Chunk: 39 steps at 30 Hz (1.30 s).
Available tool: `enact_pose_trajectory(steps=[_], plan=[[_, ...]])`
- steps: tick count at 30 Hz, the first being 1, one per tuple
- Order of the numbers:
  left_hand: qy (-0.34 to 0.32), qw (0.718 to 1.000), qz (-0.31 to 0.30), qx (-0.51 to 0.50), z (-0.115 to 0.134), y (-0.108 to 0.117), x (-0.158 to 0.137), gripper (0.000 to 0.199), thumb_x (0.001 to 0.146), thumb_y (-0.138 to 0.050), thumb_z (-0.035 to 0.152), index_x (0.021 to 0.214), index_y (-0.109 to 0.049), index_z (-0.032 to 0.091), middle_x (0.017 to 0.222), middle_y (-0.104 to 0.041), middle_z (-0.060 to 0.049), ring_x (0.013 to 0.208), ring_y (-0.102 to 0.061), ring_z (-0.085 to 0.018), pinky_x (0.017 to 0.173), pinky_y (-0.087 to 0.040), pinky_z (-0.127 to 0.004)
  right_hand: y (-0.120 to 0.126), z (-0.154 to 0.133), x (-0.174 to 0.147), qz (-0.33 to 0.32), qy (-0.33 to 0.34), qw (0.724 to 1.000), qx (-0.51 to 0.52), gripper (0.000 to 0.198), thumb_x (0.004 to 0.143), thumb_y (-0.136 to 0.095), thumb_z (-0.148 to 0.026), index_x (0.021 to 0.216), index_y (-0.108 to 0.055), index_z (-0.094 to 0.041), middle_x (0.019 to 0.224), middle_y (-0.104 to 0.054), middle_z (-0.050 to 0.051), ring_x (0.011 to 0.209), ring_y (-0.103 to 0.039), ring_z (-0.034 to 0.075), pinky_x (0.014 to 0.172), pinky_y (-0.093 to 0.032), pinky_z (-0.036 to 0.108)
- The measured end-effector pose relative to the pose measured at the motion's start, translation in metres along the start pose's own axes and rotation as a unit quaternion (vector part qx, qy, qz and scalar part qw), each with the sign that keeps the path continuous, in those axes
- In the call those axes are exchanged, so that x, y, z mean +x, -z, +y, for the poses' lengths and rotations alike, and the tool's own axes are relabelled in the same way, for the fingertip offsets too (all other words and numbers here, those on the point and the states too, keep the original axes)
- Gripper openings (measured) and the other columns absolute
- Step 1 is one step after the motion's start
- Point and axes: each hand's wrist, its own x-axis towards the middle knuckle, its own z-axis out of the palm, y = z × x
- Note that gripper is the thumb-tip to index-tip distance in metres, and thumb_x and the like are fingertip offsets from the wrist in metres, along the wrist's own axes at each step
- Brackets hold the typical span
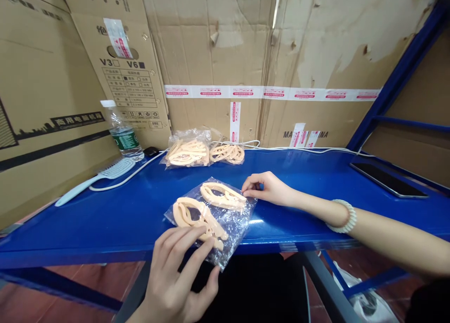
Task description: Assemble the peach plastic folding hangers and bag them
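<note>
A clear plastic bag (pixel 235 229) lies near the front edge of the blue table, its lower corner reaching past the edge. Within its outline are two groups of peach-coloured curved loops, one on the left (pixel 180 214) and one on the upper right (pixel 223 202). My left hand (pixel 179 271) is at the near side, fingers spread, fingertips resting over the lower end of the left loops. My right hand (pixel 265 187) pinches the bag's right corner between thumb and fingers. Whether the loops sit fully inside the film I cannot tell.
Behind lie two more clear bags of peach loops, a fuller one (pixel 188 152) and a smaller one (pixel 228 153). A water bottle (pixel 123 133), a pale hairbrush (pixel 96 177) and a white cable (pixel 133 173) are at left. A phone (pixel 388 178) lies right. Cardboard (pixel 218 56) walls the back.
</note>
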Motion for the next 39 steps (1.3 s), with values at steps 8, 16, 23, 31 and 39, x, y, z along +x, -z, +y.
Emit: enact_pose_trajectory(steps=[8, 16, 23, 31, 39], plan=[[-0.044, 0.998, -0.035, -0.029, -0.007, -0.005, -0.011, 0.046, 0.075, -0.063, 0.006, 0.12, -0.062, 0.009, 0.115, -0.07, -0.014, 0.113, -0.062, -0.03, 0.095, -0.05, -0.046, -0.004, 0.002, 0.002, 0.01, -0.034, 0.999, -0.023, 0.012, 0.081, -0.065, -0.024, 0.08, -0.072, -0.014, 0.069, -0.07, 0.003, 0.062, -0.061, 0.013, 0.06, -0.044, 0.023], [-0.051, 0.998, -0.014, -0.022, -0.011, -0.008, -0.018, 0.043, 0.075, -0.061, 0.001, 0.117, -0.063, 0.01, 0.114, -0.071, -0.013, 0.113, -0.064, -0.027, 0.091, -0.052, -0.043, -0.005, 0.0, 0.009, -0.035, -0.071, 0.997, -0.021, 0.008, 0.075, -0.064, -0.016, 0.077, -0.072, -0.014, 0.069, -0.07, 0.002, 0.059, -0.06, 0.012, 0.056, -0.044, 0.022], [-0.054, 0.998, -0.005, -0.034, -0.012, -0.009, -0.02, 0.031, 0.076, -0.059, 0.0, 0.104, -0.067, 0.01, 0.112, -0.072, -0.015, 0.113, -0.064, -0.029, 0.089, -0.052, -0.043, 0.0, -0.007, 0.022, -0.088, -0.134, 0.985, -0.06, 0.004, 0.071, -0.068, -0.015, 0.074, -0.066, -0.015, 0.063, -0.064, -0.001, 0.059, -0.059, 0.012, 0.056, -0.042, 0.021], [-0.047, 0.998, -0.002, -0.046, -0.012, -0.011, -0.021, 0.027, 0.077, -0.058, -0.001, 0.1, -0.067, 0.01, 0.111, -0.072, -0.015, 0.11, -0.064, -0.027, 0.091, -0.048, -0.044, 0.012, -0.024, 0.054, -0.193, -0.212, 0.926, -0.245, 0.032, 0.063, -0.08, -0.03, 0.087, -0.063, -0.016, 0.083, -0.065, 0.002, 0.071, -0.057, 0.015, 0.057, -0.038, 0.023], [-0.014, 0.997, -0.033, -0.069, 0.0, -0.008, 0.009, 0.016, 0.08, -0.062, 0.008, 0.093, -0.067, 0.014, 0.105, -0.074, -0.009, 0.1, -0.067, -0.024, 0.098, -0.041, -0.046, 0.021, -0.013, 0.085, -0.256, -0.192, 0.897, -0.306, 0.037, 0.056, -0.085, -0.029, 0.083, -0.066, -0.013, 0.073, -0.062, 0.001, 0.067, -0.054, 0.016, 0.057, -0.037, 0.024]])
